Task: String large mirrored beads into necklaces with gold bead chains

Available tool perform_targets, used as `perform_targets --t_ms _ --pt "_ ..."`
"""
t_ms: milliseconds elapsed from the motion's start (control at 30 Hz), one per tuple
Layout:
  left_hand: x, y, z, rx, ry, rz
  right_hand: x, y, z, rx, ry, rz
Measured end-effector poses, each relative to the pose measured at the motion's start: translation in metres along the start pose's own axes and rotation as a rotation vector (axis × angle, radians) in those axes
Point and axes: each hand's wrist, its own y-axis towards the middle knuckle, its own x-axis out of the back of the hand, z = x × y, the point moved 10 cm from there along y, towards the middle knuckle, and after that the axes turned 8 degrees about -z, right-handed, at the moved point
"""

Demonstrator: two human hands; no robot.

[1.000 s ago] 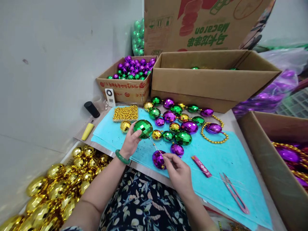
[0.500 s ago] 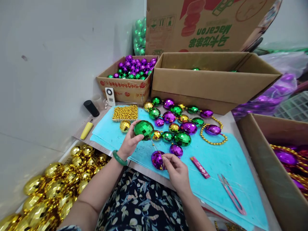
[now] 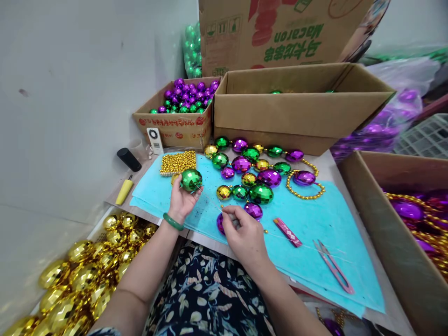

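My left hand (image 3: 184, 200) is closed around a shiny green faceted bead (image 3: 191, 180), above the blue cloth. Thumb and fingers of my right hand (image 3: 243, 233) pinch a thin needle (image 3: 217, 206), its tip pointing up toward the green bead. Thread trails from the right hand across the cloth toward a pair of pink-handled thread snips (image 3: 334, 268). Partly behind the right hand sits a purple bead (image 3: 220, 225). Just beyond lies a string of large green, purple and gold beads (image 3: 261, 193), with small gold beads at its end.
A tray of small gold beads (image 3: 178, 163) stands at the back left of the blue cloth (image 3: 304, 233). A pink packet (image 3: 287, 232) lies right of my hands. Cardboard boxes (image 3: 273, 114) line the back and right. Large gold beads (image 3: 86, 275) fill a bin at lower left.
My left hand has turned the green bead and drawn it left, away from the right hand. The needle now shows between them. The whole view has shifted slightly.
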Motion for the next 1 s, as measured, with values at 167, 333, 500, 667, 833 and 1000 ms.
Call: perform_targets --t_ms 167,333,500,667,833,1000 --pt "0.003 -0.003 0.014 0.114 -0.008 -0.015 -0.004 0.005 0.028 0.095 0.180 -0.012" --pt "0.004 -0.004 0.024 0.165 -0.032 0.032 -0.009 0.007 0.028 0.093 0.265 -0.084" --pt "0.010 -0.002 0.033 0.205 -0.053 0.032 -0.009 0.008 0.029 0.171 0.247 -0.144" --pt "0.012 -0.003 0.034 0.200 -0.077 0.015 -0.005 0.000 0.062 0.557 0.046 -0.160" --pt "0.017 -0.001 0.034 0.192 -0.084 -0.021 -0.007 -0.001 0.075 0.684 -0.033 -0.132" --pt "0.018 0.002 0.035 0.197 -0.099 -0.019 -0.012 0.002 0.080 0.726 -0.099 -0.104"
